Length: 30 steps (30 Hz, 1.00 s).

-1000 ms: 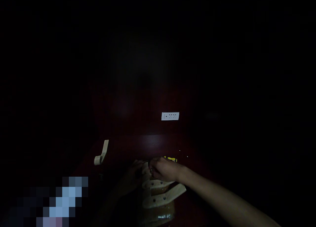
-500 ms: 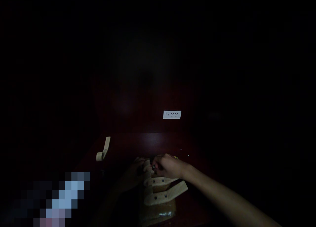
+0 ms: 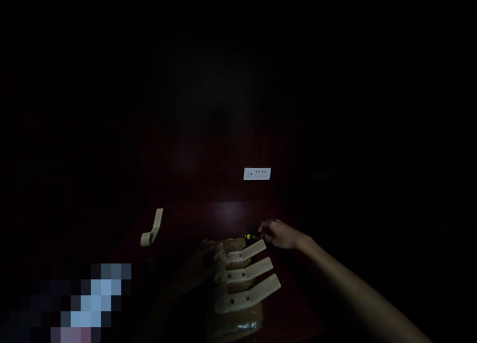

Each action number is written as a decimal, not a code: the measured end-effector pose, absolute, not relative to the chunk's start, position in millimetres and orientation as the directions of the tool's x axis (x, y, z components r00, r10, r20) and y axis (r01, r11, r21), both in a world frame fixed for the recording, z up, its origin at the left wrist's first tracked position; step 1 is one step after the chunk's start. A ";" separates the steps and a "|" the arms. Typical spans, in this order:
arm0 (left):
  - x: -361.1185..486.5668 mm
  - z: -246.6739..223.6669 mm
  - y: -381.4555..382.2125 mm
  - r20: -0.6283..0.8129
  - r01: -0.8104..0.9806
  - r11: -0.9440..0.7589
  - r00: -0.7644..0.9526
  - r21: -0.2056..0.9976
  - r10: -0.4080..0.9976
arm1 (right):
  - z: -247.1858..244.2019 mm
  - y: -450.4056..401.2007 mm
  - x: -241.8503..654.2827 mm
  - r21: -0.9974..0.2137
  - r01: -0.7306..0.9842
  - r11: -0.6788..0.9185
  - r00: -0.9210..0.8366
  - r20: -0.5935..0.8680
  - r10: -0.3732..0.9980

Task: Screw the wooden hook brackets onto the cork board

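Three angled pale wooden hooks lie in a row across a brown board point(image 3: 235, 329) that has a shiny, plastic-like surface. The nearest hook point(image 3: 238, 301) and the middle hook point(image 3: 257, 270) each show two dark holes. My left hand point(image 3: 201, 261), dim in shadow, grips the left end of the farthest hook point(image 3: 253, 250). A small shiny screw point(image 3: 228, 256) appears to stand in that hook's left hole. My right hand point(image 3: 281, 233) is beyond the hooks on the right, fingers apart and slightly bent, beside a slim yellow-and-black tool, probably a screwdriver point(image 3: 248, 236).
A separate wooden hook point(image 3: 156, 227) is on the dark red table point(image 3: 223, 214) at the left. A white socket plate point(image 3: 257, 174) is on the wall behind. A pixelated patch covers the lower left. Most of the surroundings are too dark to make out.
My right hand has left the farthest hook and moved right and away to the yellow-and-black tool. The farthest hook and the screw are now uncovered. My left hand stays at the hook.
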State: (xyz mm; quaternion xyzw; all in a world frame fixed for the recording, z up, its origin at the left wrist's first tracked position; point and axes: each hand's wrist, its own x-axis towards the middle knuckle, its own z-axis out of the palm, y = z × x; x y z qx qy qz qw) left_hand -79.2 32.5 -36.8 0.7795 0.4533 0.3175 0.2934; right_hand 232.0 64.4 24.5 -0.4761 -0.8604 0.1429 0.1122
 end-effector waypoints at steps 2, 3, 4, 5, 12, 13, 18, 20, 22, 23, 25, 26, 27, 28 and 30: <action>-80.2 -40.1 33.8 0.234 0.508 -0.423 0.395 0.750 0.888 | 1.6 68.6 239.1 -0.358 0.799 0.484 -0.499 0.055 0.865; -80.5 -41.3 34.4 0.236 0.500 -0.429 0.404 0.752 0.884 | -9.9 70.2 240.5 -0.361 0.796 0.486 -0.496 0.070 0.865; -80.8 -42.1 34.7 0.238 0.490 -0.436 0.414 0.755 0.878 | -21.1 71.7 240.4 -0.361 0.798 0.483 -0.493 0.072 0.867; -80.9 -42.2 34.8 0.238 0.482 -0.440 0.424 0.758 0.874 | -31.4 73.0 239.1 -0.361 0.807 0.467 -0.470 0.086 0.879; -78.5 -33.6 30.4 0.215 0.440 -0.419 0.442 0.794 0.871 | -71.4 81.4 223.3 -0.475 0.785 0.398 -0.296 0.276 0.914; -78.1 -32.7 29.7 0.222 0.437 -0.423 0.439 0.794 0.871 | -70.5 82.1 223.4 -0.534 0.757 0.376 -0.265 0.275 0.924; -78.2 -34.1 29.3 0.224 0.451 -0.416 0.419 0.790 0.880 | -25.9 75.7 228.9 -0.774 0.546 0.320 -0.235 0.225 0.945; -78.7 -35.8 30.6 0.216 0.468 -0.405 0.406 0.786 0.888 | 5.8 67.0 226.4 -0.774 0.525 0.355 -0.281 0.236 0.930; -78.8 -36.9 32.3 0.237 0.467 -0.434 0.422 0.771 0.875 | 35.9 56.2 218.5 -0.748 0.523 0.409 -0.339 0.258 0.905; -78.7 -37.1 33.1 0.255 0.455 -0.460 0.443 0.762 0.860 | 48.2 50.6 212.7 -0.740 0.523 0.423 -0.362 0.257 0.896; -78.3 -37.0 34.5 0.287 0.429 -0.506 0.479 0.748 0.830 | 65.6 40.3 198.9 -0.733 0.521 0.438 -0.405 0.240 0.882; -78.1 -37.0 35.1 0.294 0.421 -0.519 0.492 0.744 0.820 | 70.8 35.9 191.7 -0.722 0.522 0.454 -0.437 0.231 0.869; -77.9 -37.2 35.7 0.295 0.419 -0.524 0.498 0.742 0.815 | 74.0 32.2 184.6 -0.707 0.523 0.477 -0.466 0.232 0.854; -77.8 -37.7 36.2 0.295 0.420 -0.527 0.500 0.739 0.814 | 75.7 29.5 178.1 -0.686 0.526 0.503 -0.491 0.238 0.838; -77.9 -39.0 37.2 0.298 0.429 -0.530 0.498 0.731 0.814 | 76.4 26.7 167.5 -0.646 0.534 0.546 -0.522 0.256 0.813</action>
